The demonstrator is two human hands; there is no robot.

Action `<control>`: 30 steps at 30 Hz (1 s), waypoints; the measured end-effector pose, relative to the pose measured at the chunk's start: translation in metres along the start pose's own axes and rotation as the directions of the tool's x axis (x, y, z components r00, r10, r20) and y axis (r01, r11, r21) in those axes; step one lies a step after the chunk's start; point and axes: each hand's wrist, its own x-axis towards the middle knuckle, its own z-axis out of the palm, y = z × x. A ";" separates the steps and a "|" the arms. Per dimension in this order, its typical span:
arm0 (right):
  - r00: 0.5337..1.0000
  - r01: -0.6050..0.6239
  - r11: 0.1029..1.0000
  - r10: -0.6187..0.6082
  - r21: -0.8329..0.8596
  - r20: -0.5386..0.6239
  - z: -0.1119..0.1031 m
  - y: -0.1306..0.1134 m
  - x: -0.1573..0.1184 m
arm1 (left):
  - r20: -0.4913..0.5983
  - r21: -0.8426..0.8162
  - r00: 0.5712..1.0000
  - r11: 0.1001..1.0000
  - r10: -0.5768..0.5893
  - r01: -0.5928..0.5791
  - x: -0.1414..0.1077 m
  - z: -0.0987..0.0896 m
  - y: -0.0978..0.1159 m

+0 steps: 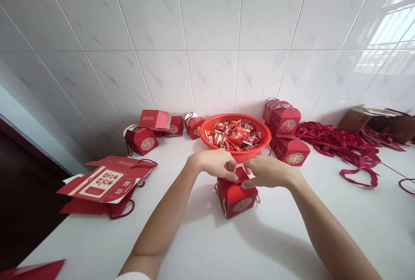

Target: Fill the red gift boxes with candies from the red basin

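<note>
A small red box (241,202) with a gold round pattern stands upright on the white table, with rope cords at its sides. My left hand (218,164) has its curled fingers on the top flaps from the left. From the right, my right hand (267,172) grips the same flaps, thumb in front and fingers behind. Just behind the box sits a red basket (266,139) of wrapped candies (236,135). The inside of the small box is hidden.
Flat red cartons (103,180) with cords lie at the left. More red boxes (147,141) stand back left, others (290,152) are stacked right of the basket. Red ribbons (337,141) and an open cardboard box (356,120) are farther right, before a tiled wall.
</note>
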 end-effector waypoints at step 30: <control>0.997 -0.071 0.997 0.071 -0.038 -0.003 0.001 -0.014 -0.008 | 0.007 -0.165 0.998 0.984 -0.063 0.064 -0.002 0.002 0.007</control>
